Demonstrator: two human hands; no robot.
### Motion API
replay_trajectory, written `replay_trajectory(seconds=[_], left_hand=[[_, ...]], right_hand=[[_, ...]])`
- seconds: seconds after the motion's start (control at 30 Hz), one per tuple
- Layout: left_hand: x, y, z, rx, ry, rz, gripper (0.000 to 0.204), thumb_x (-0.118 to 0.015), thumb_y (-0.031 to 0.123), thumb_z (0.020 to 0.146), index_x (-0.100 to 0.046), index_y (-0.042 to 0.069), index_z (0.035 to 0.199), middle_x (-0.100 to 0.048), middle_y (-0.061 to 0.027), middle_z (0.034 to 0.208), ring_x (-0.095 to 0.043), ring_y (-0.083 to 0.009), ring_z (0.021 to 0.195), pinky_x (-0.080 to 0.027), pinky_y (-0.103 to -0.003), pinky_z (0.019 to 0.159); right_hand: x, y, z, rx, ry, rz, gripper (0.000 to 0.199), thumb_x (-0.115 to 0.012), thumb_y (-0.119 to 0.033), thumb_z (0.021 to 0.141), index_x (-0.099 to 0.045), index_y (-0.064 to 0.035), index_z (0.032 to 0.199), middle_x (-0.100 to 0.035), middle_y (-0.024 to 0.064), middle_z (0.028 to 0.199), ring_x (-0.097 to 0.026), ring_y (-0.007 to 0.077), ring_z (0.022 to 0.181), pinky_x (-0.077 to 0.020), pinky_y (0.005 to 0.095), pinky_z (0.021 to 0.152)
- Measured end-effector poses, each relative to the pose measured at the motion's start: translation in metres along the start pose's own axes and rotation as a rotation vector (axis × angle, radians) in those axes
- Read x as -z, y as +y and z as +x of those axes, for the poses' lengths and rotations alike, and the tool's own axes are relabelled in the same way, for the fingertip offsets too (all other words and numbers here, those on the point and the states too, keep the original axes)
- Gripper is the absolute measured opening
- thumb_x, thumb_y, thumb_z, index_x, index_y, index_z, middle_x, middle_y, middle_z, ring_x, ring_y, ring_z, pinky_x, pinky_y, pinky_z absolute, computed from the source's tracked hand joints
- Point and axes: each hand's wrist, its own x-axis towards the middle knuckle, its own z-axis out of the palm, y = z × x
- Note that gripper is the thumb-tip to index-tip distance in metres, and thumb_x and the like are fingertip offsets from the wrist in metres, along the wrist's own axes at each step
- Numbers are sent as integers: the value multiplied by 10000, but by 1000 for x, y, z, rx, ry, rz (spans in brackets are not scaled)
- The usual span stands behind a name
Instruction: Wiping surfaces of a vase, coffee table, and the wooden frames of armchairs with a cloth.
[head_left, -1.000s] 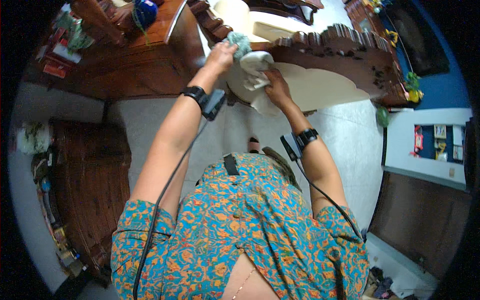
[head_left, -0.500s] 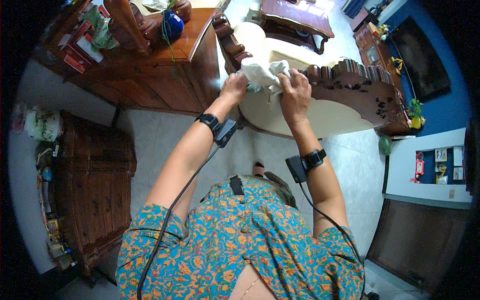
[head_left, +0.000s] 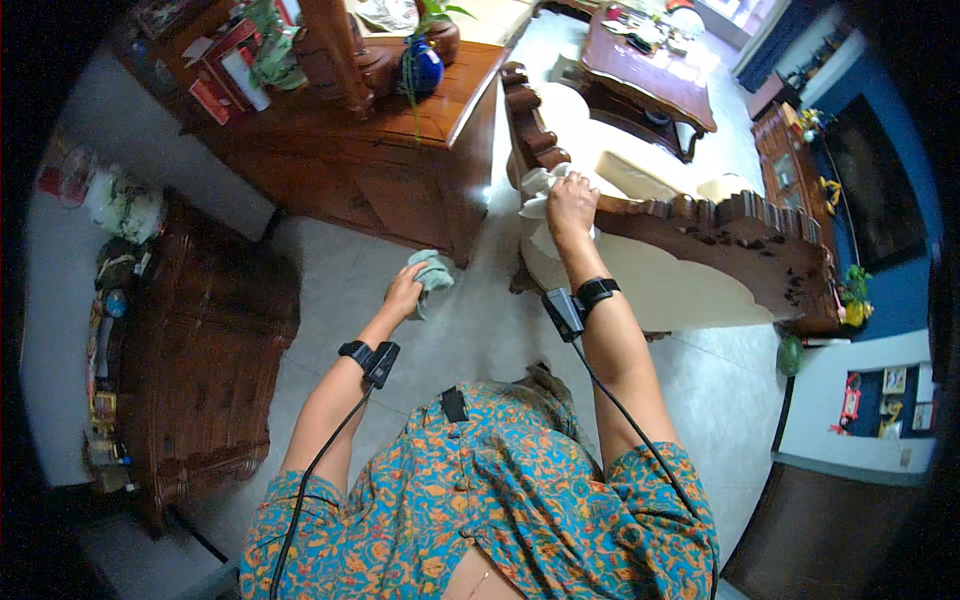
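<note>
A bunched grey-green cloth (head_left: 433,272) hangs from my left hand (head_left: 404,291), held out over the floor to the left of the sofa. My right hand (head_left: 573,207) grips a white cloth (head_left: 540,187) and presses it on the carved wooden top rail near the sofa's (head_left: 640,250) left corner. Cream upholstery covers the back of that sofa, below its dark scalloped rail. The fingertips of my right hand are partly hidden by the cloth.
A wooden cabinet (head_left: 370,185) stands ahead on the left, bearing a blue vase (head_left: 421,68) with a trailing plant. Beyond the sofa is a carved coffee table (head_left: 650,65). A dark chest (head_left: 205,370) lines the left wall, and a green melon-like object (head_left: 790,354) sits at right.
My hands were together at the white cloth over the sofa rail. Now the left has drawn back down and left with the grey-green cloth; the right stays on the rail with the white one.
</note>
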Motion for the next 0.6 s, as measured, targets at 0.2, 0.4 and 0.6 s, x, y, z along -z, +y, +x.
replay_trajectory(seconds=[0.2,0.4,0.6], left_hand=[[53,-87,-12,212,243,-229,530,-405,-19,790,-537,79,1294,-592,-126,1218,-588,-240,1072,-457,-329,913],[113,-53,54,98,511,-152,512,-444,26,807,-462,54,1318,-557,-177,1255,-540,-302,1134,-427,-372,952],[157,14,139,-263,683,288,542,-449,10,758,-478,81,1294,-542,-214,1213,-486,-410,1109,-374,-478,966]], right_hand=[[13,32,36,-28,-100,632,240,-557,-148,781,-667,-78,983,-646,164,944,-638,358,859,-506,467,785],[41,23,87,-186,248,586,381,-616,-170,755,-609,-90,1128,-575,155,1154,-548,351,1079,-502,462,843],[21,-25,86,33,28,361,420,-688,-275,754,-594,-183,1153,-494,140,1259,-472,385,1169,-500,530,839]])
